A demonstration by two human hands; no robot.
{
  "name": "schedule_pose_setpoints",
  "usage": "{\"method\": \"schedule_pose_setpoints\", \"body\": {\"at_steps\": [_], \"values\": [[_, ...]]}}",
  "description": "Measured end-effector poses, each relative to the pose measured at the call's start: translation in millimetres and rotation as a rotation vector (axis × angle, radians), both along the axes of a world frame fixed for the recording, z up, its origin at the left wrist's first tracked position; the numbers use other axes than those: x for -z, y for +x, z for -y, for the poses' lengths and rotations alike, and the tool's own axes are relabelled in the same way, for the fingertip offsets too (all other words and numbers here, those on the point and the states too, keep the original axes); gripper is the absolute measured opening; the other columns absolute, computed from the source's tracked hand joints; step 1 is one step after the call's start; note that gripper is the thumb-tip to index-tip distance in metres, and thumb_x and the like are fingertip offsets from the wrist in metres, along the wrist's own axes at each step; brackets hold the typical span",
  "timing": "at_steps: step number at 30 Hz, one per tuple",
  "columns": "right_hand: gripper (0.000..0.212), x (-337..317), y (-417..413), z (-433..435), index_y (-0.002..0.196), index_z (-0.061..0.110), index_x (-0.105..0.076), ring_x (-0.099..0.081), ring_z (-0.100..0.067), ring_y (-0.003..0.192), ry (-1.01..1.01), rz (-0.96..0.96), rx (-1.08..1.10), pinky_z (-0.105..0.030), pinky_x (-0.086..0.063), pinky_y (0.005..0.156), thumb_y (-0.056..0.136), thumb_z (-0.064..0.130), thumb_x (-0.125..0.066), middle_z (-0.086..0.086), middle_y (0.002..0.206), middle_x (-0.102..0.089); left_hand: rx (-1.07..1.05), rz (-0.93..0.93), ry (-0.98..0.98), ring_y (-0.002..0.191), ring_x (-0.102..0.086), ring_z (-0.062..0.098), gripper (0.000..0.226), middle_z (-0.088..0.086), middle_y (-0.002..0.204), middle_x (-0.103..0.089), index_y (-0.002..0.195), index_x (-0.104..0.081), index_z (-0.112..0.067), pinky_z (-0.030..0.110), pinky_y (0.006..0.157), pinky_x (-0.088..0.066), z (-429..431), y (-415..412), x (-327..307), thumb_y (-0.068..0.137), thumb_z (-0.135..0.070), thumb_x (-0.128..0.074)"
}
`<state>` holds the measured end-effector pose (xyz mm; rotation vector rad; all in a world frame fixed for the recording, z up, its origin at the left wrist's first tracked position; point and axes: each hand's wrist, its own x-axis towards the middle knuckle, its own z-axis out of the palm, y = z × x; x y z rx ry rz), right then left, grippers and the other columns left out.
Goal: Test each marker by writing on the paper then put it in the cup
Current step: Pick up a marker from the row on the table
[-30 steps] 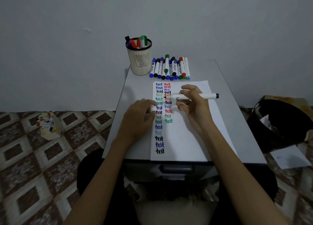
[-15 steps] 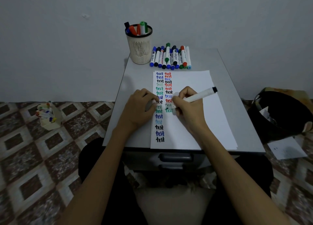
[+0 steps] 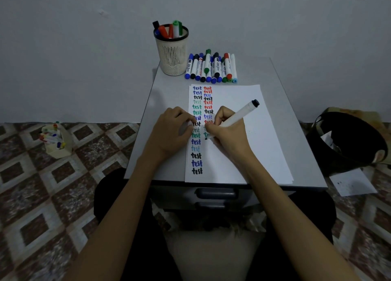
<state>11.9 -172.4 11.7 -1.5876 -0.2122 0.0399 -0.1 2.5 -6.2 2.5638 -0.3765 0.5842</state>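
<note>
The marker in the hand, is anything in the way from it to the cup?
Nothing visible blocks it. The marker in the right hand is over the paper; the loose markers lie flat right of the cup, so it can likely pass above them.

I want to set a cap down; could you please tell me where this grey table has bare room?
Bare grey tabletop lies right of the white paper sheet and between the cream mesh cup and the left hand. The marker row crowds the back.
</note>
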Motion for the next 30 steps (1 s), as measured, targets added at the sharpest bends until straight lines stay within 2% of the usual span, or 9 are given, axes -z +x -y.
{"method": "schedule_pose_setpoints", "body": {"at_steps": [2, 4, 10, 14, 16, 20, 25, 28, 30], "values": [[0.029, 0.8, -0.7, -0.7, 0.067, 0.009, -0.042, -0.067, -0.029, 0.102, -0.028, 0.001, -0.005, -0.056, -0.058, 0.075, 0.078, -0.003, -0.066, -0.022, 0.091, -0.067, -0.001, -0.001, -0.002, 0.088, -0.049, 0.017, 0.021, 0.004, 0.097, -0.056, 0.099, -0.062, -0.014, 0.038, 0.076, -0.048, 0.2, 0.0, -0.3, 0.087, -0.028, -0.053], [0.03, 1.7, -1.1, -1.4, 0.068, 0.009, -0.042, -0.066, -0.023, 0.105, -0.062, 0.012, -0.012, -0.052, -0.059, 0.076, 0.079, -0.004, -0.066, -0.016, 0.094, -0.069, -0.001, 0.0, -0.004, 0.088, -0.05, 0.017, 0.019, 0.004, 0.096, -0.056, 0.099, -0.062, -0.015, 0.04, 0.075, -0.049, 0.3, 0.0, -0.2, 0.087, -0.027, -0.053], [0.026, 4.2, -1.2, -5.9, 0.069, 0.005, -0.038, -0.063, -0.037, 0.098, -0.13, 0.068, 0.005, -0.053, -0.058, 0.076, 0.078, -0.006, -0.06, -0.03, 0.089, -0.059, 0.001, -0.004, 0.0, 0.089, -0.051, 0.019, 0.021, 0.004, 0.097, -0.057, 0.099, -0.063, -0.014, 0.041, 0.076, -0.049, 0.1, 0.1, 0.0, 0.087, -0.027, -0.053], [0.031, 2.7, -1.3, -2.8, 0.067, 0.011, -0.04, -0.067, -0.025, 0.095, -0.106, 0.077, 0.023, -0.042, -0.06, 0.075, 0.082, -0.007, -0.061, -0.016, 0.081, -0.063, -0.003, -0.004, 0.002, 0.089, -0.05, 0.017, 0.022, 0.004, 0.097, -0.057, 0.099, -0.063, -0.014, 0.039, 0.076, -0.048, 0.0, 0.4, 0.2, 0.087, -0.028, -0.052], [0.027, 4.7, -1.4, -4.1, 0.069, 0.009, -0.041, -0.067, -0.026, 0.093, -0.135, 0.089, 0.021, -0.047, -0.06, 0.076, 0.081, -0.003, -0.062, -0.019, 0.081, -0.062, -0.005, 0.0, 0.001, 0.088, -0.05, 0.018, 0.02, 0.004, 0.097, -0.057, 0.099, -0.063, -0.015, 0.04, 0.075, -0.048, 0.4, 0.2, -0.4, 0.087, -0.027, -0.053], [0.026, 3.5, -2.2, -5.0, 0.066, 0.009, -0.04, -0.062, -0.042, 0.094, -0.149, 0.062, -0.003, -0.056, -0.057, 0.075, 0.076, -0.001, -0.062, -0.032, 0.085, -0.057, -0.005, 0.002, 0.006, 0.088, -0.051, 0.019, 0.018, 0.004, 0.097, -0.057, 0.099, -0.062, -0.014, 0.04, 0.074, -0.048, 1.1, -0.5, -0.8, 0.087, -0.025, -0.053], [0.035, 0.9, -3.4, -2.8, 0.065, 0.011, -0.038, -0.067, -0.02, 0.097, -0.11, 0.067, 0.031, -0.039, -0.06, 0.074, 0.08, -0.01, -0.062, -0.023, 0.085, -0.063, -0.012, -0.006, 0.012, 0.088, -0.05, 0.017, 0.02, 0.004, 0.097, -0.057, 0.099, -0.062, -0.015, 0.037, 0.076, -0.047, 0.8, 0.4, -0.4, 0.088, -0.028, -0.051], [0.032, 1.9, -5.0, -2.9, 0.068, 0.009, -0.038, -0.067, -0.019, 0.099, -0.106, 0.065, 0.024, -0.04, -0.06, 0.076, 0.082, -0.009, -0.061, -0.022, 0.089, -0.064, -0.017, -0.004, 0.011, 0.088, -0.05, 0.018, 0.021, 0.004, 0.097, -0.057, 0.098, -0.063, -0.014, 0.036, 0.076, -0.046, 1.1, 0.3, -0.3, 0.088, -0.027, -0.051], [0.032, 2.1, -4.8, -2.1, 0.068, 0.009, -0.038, -0.067, -0.019, 0.098, -0.103, 0.08, 0.025, -0.036, -0.06, 0.073, 0.082, -0.01, -0.06, -0.02, 0.084, -0.063, -0.019, -0.007, 0.015, 0.088, -0.05, 0.017, 0.022, 0.005, 0.097, -0.057, 0.099, -0.063, -0.013, 0.035, 0.075, -0.046, 1.5, 0.0, -0.4, 0.088, -0.028, -0.051]]}}
